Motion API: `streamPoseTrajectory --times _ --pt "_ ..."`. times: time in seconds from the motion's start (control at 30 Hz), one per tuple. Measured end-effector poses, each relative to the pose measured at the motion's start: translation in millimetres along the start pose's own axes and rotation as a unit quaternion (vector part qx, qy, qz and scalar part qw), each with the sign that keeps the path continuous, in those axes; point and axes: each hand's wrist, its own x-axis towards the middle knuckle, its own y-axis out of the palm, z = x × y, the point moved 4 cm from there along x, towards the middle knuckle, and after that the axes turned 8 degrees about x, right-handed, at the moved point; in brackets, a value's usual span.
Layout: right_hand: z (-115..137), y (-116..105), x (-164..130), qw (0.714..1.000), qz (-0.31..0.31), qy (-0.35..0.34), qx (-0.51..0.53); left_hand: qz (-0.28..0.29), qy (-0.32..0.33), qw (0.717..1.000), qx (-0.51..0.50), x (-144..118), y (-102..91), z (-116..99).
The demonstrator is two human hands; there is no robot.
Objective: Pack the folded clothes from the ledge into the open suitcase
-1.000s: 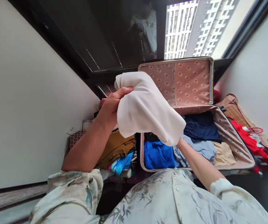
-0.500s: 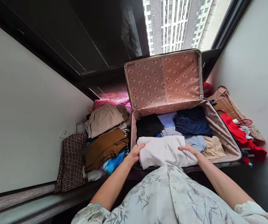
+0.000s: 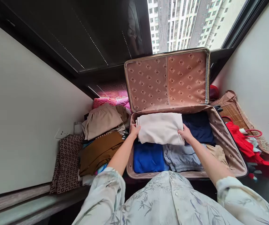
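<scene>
A folded white garment (image 3: 160,128) stretches between my two hands over the back left of an open suitcase (image 3: 239,162). My left hand (image 3: 134,129) grips its left edge, and my right hand (image 3: 185,133) grips its right edge. Whether it rests on the clothes under it, I cannot tell. In front of it lie a folded blue garment (image 3: 148,158) and grey trousers or shorts (image 3: 183,157) with a gathered waistband. Navy clothing (image 3: 199,126) fills the back right, and a beige piece (image 3: 218,154) sits at the right front. The white garment hides the clothes behind it.
The suitcase's patterned lid (image 3: 167,81) leans upright by the window. Left of the case are piled clothes, a brown garment (image 3: 101,153) and beige trousers (image 3: 104,120) among them, beside a dark patterned cloth (image 3: 68,162). A red bag (image 3: 240,140) stands on the right near the wall.
Both hands have moved forward, carrying the white garment from the suitcase's front edge to its back left. The blue garment and grey clothing at the front have come into view.
</scene>
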Motion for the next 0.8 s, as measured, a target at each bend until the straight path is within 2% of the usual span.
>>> streamPoseTrajectory --times 0.07,0.13,0.17,0.23,0.3,0.37,0.43,0.57,0.67,0.8 --pt "-9.8 11.4 7.5 0.994 -0.051 0.011 -0.096 -0.03 0.009 0.997 0.073 2.9 22.4 0.5" --pt "-13.1 28.2 6.6 0.982 -0.067 -0.022 -0.175 -0.022 0.091 0.973 0.213 -2.5 50.7 0.5" --pt "-11.5 38.4 4.5 0.967 -0.064 -0.063 -0.237 -0.006 0.15 0.944 0.293 -7.0 65.9 1.4" --pt "-7.3 60.6 -0.1 0.916 -0.041 -0.154 -0.367 0.04 0.24 0.874 0.42 -15.3 92.9 10.1" --pt "-11.0 79.3 -0.6 0.871 -0.004 -0.199 -0.448 0.085 0.257 0.841 0.468 -17.6 108.9 26.4" --pt "-25.1 91.1 3.9 0.854 0.039 -0.193 -0.482 0.116 0.245 0.832 0.484 -14.7 115.8 43.2" --pt "-45.8 97.4 9.9 0.849 0.079 -0.171 -0.494 0.133 0.242 0.83 0.484 -10.6 118.1 54.9" --pt "-79.9 100.7 17.5 0.854 0.099 -0.133 -0.492 0.157 0.244 0.836 0.465 -5.8 120.4 60.4" --pt "-87.0 102.2 18.8 0.856 0.101 -0.124 -0.492 0.164 0.226 0.843 0.46 -4.5 123.9 58.7" --pt "-85.4 103.1 20.8 0.853 0.108 -0.118 -0.497 0.157 0.227 0.838 0.471 -2.3 131.4 59.3"
